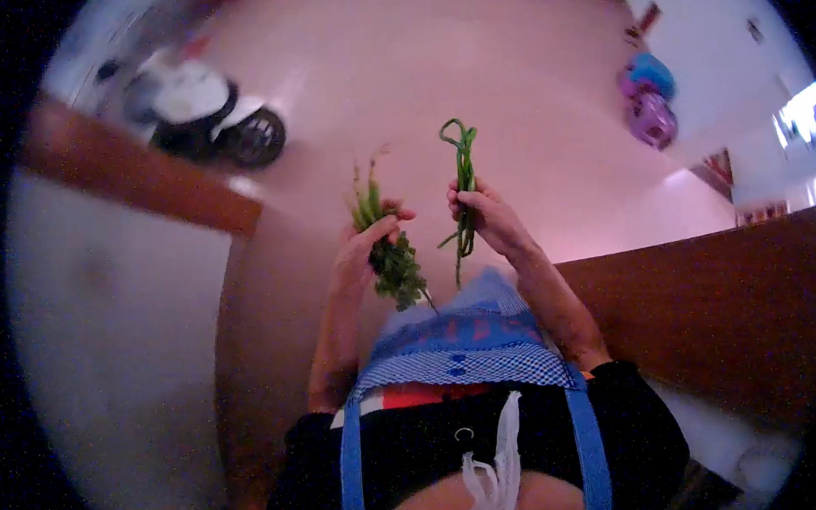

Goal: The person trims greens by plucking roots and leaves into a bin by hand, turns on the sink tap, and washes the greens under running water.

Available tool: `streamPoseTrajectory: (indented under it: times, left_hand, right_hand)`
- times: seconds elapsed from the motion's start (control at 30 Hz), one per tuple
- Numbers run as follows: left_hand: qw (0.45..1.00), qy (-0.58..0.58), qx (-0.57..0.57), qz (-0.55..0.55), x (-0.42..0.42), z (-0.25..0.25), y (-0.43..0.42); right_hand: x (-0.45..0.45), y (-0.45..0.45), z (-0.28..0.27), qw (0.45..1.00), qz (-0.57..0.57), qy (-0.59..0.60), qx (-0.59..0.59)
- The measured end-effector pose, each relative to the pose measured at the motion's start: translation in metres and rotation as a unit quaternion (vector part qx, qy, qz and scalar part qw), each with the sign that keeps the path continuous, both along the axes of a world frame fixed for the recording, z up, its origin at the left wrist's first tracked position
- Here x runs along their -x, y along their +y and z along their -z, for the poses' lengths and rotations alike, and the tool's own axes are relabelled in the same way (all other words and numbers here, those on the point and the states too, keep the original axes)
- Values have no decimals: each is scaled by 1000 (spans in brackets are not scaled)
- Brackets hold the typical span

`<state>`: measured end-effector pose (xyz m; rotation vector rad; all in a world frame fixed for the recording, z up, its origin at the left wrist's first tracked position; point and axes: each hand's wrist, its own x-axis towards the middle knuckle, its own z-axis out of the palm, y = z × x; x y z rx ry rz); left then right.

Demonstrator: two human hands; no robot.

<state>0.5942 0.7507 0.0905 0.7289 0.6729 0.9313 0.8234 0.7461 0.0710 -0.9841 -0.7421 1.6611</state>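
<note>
As we looked across from the left, a white rounded object (193, 93) and a dark, round, slatted one (253, 137) sat on the pinkish floor (370, 65), too blurred for us to identify. Next we saw the left hand (371, 236), its grip pinching a leafy green bunch of herbs (398, 271), pale stems up and leaves hanging. Near it, over a blue apron with a checked band (458, 363), the right hand's (489, 211) grip pinched a looped bundle of long green stalks (466, 163) midway, upright. Farther right we saw a glossy purple rounded object (652, 120).
</note>
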Motion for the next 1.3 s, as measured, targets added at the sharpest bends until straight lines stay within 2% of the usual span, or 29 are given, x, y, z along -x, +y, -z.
streamPoseTrajectory:
  times: [0.13,0.2,0.23,0.27,0.3,0.33,0.4,0.47,0.57,0.7,0.77,0.87,0.97,1.03,1.1,1.2,1.27,1.3]
  left_hand:
    - [997,-66,31,-6,-27,46,2]
    - [998,-49,27,-28,-47,47,7]
    - [999,-29,27,-34,-59,45,11]
    - [999,-11,28,-45,-71,40,12]
    - [996,19,-33,-81,-85,15,14]
    - [996,19,-31,-87,-92,16,14]
    - [985,71,-118,-101,-97,8,21]
    - [989,57,-100,-92,-90,2,26]
    - [982,113,-125,-82,-95,0,32]
    - [984,104,-127,-61,-103,-1,43]
    - [986,93,-132,-51,-105,-5,48]
    - [981,86,-176,-10,-119,-8,62]
    - [972,83,-216,49,-122,-7,77]
    - [969,78,-204,116,-127,-17,87]
    - [961,81,-210,161,-128,0,104]
    - [948,62,-205,236,-126,-7,96]
    - [942,42,-170,287,-142,-19,104]
    - [941,29,-156,298,-139,-23,102]
  right_hand:
    - [-39,-31,4,994,86,-59,-13]
    - [-46,-37,6,974,118,-187,-39]
    - [-51,-39,14,974,120,-186,-41]
    - [-56,-39,24,953,121,-266,-80]
    - [-59,-32,25,921,123,-347,-132]
    - [-56,-37,28,921,116,-347,-133]
    - [-43,-44,21,884,110,-439,-119]
    - [-22,-45,15,878,97,-456,-111]
    - [-13,-49,6,807,126,-549,-177]
    - [-9,-58,-10,812,140,-554,-121]
    - [-2,-60,-14,862,161,-467,-110]
    - [-3,-63,-15,889,174,-419,-64]
    - [0,-62,-7,880,228,-413,-57]
    - [-4,-60,-8,877,239,-413,-59]
    - [0,-66,-8,863,278,-416,-70]
    - [20,-94,-11,856,315,-410,-18]
    - [16,-111,-37,848,450,-277,30]
    - [23,-124,-43,826,495,-262,62]
